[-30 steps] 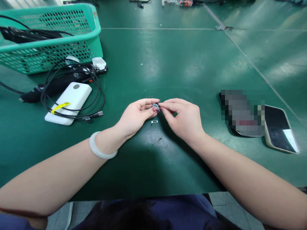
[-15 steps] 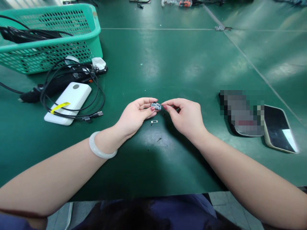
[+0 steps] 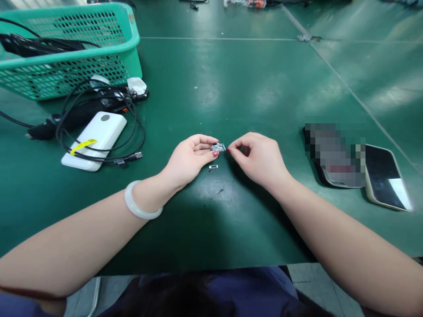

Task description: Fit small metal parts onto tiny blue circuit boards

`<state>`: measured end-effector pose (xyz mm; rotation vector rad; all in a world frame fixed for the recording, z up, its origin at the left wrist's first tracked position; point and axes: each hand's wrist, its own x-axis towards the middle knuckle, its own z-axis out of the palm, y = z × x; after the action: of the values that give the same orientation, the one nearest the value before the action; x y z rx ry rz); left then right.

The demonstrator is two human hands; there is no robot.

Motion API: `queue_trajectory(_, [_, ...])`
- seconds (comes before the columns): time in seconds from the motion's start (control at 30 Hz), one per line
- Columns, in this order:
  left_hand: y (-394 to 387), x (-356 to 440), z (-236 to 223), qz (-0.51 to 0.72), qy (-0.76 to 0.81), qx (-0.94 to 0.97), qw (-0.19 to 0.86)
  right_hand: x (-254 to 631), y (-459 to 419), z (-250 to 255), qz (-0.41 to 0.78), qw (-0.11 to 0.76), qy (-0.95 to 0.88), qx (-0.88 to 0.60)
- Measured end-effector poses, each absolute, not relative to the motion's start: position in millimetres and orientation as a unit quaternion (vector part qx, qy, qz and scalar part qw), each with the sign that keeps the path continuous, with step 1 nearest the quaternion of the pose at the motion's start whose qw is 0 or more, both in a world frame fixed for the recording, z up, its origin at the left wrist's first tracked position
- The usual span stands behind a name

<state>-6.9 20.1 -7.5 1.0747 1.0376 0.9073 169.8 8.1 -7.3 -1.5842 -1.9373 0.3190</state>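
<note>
Between the thumb and fingers of my left hand (image 3: pixel 190 158) is a small circuit board (image 3: pixel 218 148), its pale, patterned face turned up. My right hand (image 3: pixel 259 156) is just to the right of the board, thumb and index fingertip pressed together in a pinch. Whether anything tiny sits in that pinch is hidden. On the table below the board lies a small white rectangular frame-like piece (image 3: pixel 213 166), with a tiny dark bit beside it.
At the left, a green basket (image 3: pixel 130 48) holds black cables. In front of it lie a black tool (image 3: pixel 82 112), a coiled cable (image 3: pixel 134 156) and a white power bank (image 3: pixel 95 145). A blurred-out dark object (image 3: pixel 330 154) and a phone (image 3: pixel 385 176) lie at the right.
My right hand has drawn slightly right, away from the board, its fingertips still pinched. The board in my left hand has shifted a little to the right.
</note>
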Motion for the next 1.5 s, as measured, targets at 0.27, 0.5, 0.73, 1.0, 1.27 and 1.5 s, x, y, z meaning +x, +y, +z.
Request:
queue_trajectory(0.27, [17, -6, -6, 0.384, 0.454, 0.489, 0.638, 160, 3, -1, 0.18, 0.382, -0.679, -0.601])
queue_trajectory(0.5, [16, -5, -7, 0.381, 0.458, 0.49, 0.636, 157, 2, -3, 0.185, 0.405, -0.67, -0.594])
queue_trajectory(0.73, [17, -6, -5, 0.383, 0.458, 0.49, 0.635, 158, 1, -3, 0.204, 0.413, -0.666, -0.587])
queue_trajectory(1.0, [19, -7, -7, 0.4, 0.441, 0.465, 0.654, 161, 2, -3, 0.204, 0.436, -0.653, -0.584])
queue_trajectory(1.27, [27, -9, -9, 0.487, 0.428, 0.345, 0.679, 162, -2, -7, 0.234, 0.311, -0.774, -0.499])
queue_trajectory(1.5, [23, -7, -10, 0.462, 0.435, 0.402, 0.66, 152, -4, -14, 0.164, 0.214, -0.847, -0.458])
